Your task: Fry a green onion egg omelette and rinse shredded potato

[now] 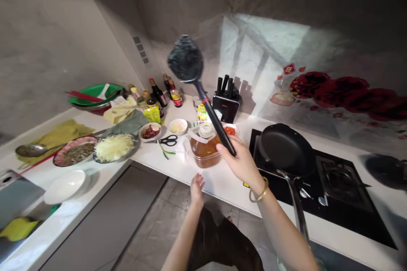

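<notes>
My right hand [241,163] is wrapped round the handle of a black spatula [186,61], its blade raised high toward the wall. Below, my left hand [197,188] hangs by the counter's front edge, holding nothing, fingers apart and slightly curled. Between the two hands and the wall stands a big plastic jug of amber oil [206,148] with a white cap. To the right a black frying pan [284,148] sits on the hob, its handle pointing toward me.
Scissors [168,140], bowls of dried red chili [150,132] and chopped garlic [178,126], and a plate of white shreds [114,148] lie left of the jug. Sauce bottles [175,94] and a knife block [225,108] stand behind. A white bowl [66,186] is by the sink.
</notes>
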Action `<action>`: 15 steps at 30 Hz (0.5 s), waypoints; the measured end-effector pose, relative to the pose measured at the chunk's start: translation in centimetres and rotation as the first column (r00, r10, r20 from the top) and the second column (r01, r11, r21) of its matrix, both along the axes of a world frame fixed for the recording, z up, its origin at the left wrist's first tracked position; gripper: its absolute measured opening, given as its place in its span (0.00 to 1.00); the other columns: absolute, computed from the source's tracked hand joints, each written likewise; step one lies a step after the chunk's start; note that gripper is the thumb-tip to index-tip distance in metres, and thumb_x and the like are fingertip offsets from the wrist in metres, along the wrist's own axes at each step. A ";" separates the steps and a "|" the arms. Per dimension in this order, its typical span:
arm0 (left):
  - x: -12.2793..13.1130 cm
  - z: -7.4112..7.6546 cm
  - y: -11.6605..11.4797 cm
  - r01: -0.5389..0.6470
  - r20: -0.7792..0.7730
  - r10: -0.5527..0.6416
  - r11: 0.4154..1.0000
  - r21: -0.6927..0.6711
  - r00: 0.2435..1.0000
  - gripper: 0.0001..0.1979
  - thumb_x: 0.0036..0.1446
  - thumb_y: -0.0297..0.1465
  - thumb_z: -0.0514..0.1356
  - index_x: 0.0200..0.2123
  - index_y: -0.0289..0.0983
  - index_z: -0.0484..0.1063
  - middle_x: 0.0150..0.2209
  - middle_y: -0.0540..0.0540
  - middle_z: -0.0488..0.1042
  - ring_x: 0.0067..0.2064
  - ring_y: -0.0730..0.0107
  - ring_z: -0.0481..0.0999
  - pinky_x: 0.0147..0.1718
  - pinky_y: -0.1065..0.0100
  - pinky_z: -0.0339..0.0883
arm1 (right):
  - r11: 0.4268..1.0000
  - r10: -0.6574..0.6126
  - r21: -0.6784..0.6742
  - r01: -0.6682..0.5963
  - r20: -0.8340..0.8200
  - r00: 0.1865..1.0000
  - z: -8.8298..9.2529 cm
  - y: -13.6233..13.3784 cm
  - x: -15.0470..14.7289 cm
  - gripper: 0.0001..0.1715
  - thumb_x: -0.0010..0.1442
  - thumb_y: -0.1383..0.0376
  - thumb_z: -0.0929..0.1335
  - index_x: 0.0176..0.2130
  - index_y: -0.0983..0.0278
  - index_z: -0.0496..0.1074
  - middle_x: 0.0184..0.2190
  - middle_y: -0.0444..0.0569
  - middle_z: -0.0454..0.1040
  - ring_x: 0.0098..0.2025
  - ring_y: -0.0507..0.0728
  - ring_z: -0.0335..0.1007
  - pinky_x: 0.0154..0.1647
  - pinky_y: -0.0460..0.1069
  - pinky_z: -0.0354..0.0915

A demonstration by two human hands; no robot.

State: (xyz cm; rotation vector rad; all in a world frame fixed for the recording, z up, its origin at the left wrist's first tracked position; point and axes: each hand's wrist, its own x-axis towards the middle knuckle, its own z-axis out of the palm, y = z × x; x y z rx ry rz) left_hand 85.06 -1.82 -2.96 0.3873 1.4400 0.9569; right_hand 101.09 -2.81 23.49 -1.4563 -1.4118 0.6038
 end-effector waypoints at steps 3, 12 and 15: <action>-3.4 0.2 5.1 0.020 -0.037 -0.019 0.999 0.040 0.999 0.17 0.55 0.33 0.52 0.47 0.36 0.67 0.53 0.40 0.68 0.53 0.63 0.69 0.51 0.63 0.63 | 0.991 0.114 -0.083 -0.105 0.113 0.987 1.4 6.4 -3.8 0.12 0.61 0.59 0.64 0.31 0.64 0.71 0.32 0.46 0.71 0.38 0.55 0.68 0.43 0.51 0.63; -5.8 -0.3 12.6 0.267 0.075 -0.266 0.964 -0.001 0.961 0.20 0.57 0.39 0.54 0.49 0.35 0.66 0.54 0.39 0.67 0.54 0.61 0.67 0.52 0.61 0.60 | 0.801 0.334 -0.532 -0.273 0.019 0.942 1.8 12.8 -5.6 0.17 0.60 0.54 0.63 0.36 0.64 0.72 0.31 0.47 0.73 0.37 0.55 0.68 0.40 0.49 0.61; -5.8 -1.1 13.4 0.331 0.146 -0.324 0.943 -0.023 0.935 0.19 0.57 0.41 0.54 0.48 0.36 0.68 0.53 0.41 0.70 0.54 0.61 0.68 0.54 0.58 0.57 | 0.818 0.232 -0.536 -0.210 -0.027 0.972 2.3 13.7 -4.7 0.20 0.60 0.52 0.62 0.37 0.65 0.71 0.30 0.47 0.72 0.33 0.52 0.67 0.35 0.47 0.62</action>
